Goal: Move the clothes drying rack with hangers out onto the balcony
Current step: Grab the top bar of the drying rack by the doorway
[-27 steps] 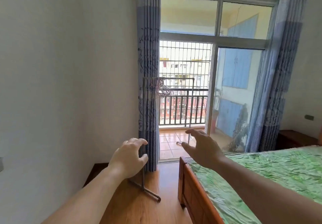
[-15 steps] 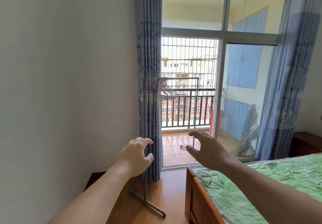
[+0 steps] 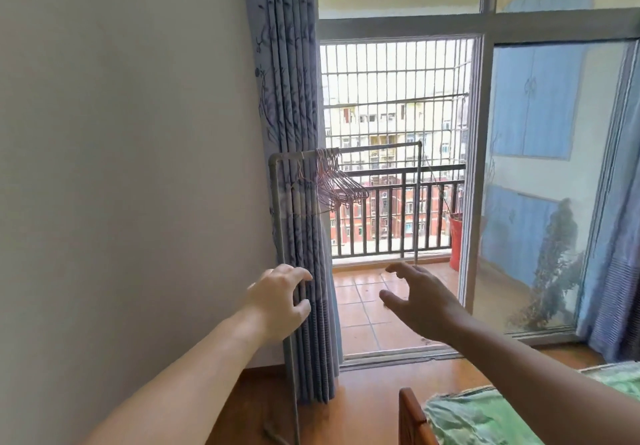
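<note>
A thin grey metal drying rack [image 3: 379, 148] stands across the balcony doorway, its near post by the left curtain and its far post out over the balcony tiles. A bunch of wire hangers [image 3: 337, 183] hangs from the top bar near its left end. My left hand [image 3: 278, 301] is curled right at the near post with the fingers apart, not closed on it. My right hand [image 3: 420, 297] is stretched forward, open, just below the far post and short of it.
The sliding door is open onto the tiled balcony floor [image 3: 363, 313] with a dark railing [image 3: 394, 216] and a red pot [image 3: 456, 238]. A blue curtain [image 3: 298, 167] hangs beside the near post. A wooden bed [image 3: 412, 417] with a green cover sits at lower right. A white wall runs along the left.
I have moved closer to the doorway, so rack and door loom larger. Both hands have reached further forward toward the rack's two posts; the left hand now sits at the near post.
</note>
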The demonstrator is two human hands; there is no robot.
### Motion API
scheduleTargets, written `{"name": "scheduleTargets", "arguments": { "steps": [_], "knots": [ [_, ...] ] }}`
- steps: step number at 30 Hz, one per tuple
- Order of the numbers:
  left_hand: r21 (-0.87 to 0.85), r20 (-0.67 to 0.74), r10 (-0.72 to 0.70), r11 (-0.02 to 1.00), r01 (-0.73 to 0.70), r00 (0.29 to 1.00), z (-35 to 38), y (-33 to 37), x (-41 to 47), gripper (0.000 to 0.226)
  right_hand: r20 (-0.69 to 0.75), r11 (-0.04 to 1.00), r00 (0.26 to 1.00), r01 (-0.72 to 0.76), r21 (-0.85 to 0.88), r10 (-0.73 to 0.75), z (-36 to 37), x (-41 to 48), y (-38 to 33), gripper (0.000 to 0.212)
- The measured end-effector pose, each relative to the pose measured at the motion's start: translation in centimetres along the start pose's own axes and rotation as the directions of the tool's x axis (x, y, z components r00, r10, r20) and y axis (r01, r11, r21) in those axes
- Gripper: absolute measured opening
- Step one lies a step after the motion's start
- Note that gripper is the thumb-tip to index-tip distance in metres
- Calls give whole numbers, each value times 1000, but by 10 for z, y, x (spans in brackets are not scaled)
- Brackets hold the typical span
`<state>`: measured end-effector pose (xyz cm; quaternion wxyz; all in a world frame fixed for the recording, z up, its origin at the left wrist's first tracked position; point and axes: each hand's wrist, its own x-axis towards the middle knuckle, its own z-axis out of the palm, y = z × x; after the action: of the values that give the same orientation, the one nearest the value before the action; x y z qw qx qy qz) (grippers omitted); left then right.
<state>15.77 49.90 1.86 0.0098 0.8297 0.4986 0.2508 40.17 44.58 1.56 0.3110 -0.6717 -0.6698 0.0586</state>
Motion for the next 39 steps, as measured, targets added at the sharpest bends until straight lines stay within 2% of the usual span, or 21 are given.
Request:
{"name": "scheduleTargets", "arguments": {
  "steps": [7,13,20,31,39],
  "knots": [
    [-25,-25,32,999,-33,999,31,-2,121,42,-16,999,999,42,-9,-42,0,119,38,49],
    [-5,-35,98,995,-98,995,58,-31,236,45,-26,992,992,119,-43,-120,24,229,65,49],
    [0,-176,185,982,-188,967,61,-66,395,40,-117,973,969,205,-109,-218,35,394,79,44],
    [158,-176,166,978,-139,970,53,-99,524,44,-200,958,937,274,-84,-286,41,561,94,49],
    [197,-141,223,961,-194,964,76,-86,647,44,-206,939,916,329,-99,-343,54,683,140,53]
  ]
}}
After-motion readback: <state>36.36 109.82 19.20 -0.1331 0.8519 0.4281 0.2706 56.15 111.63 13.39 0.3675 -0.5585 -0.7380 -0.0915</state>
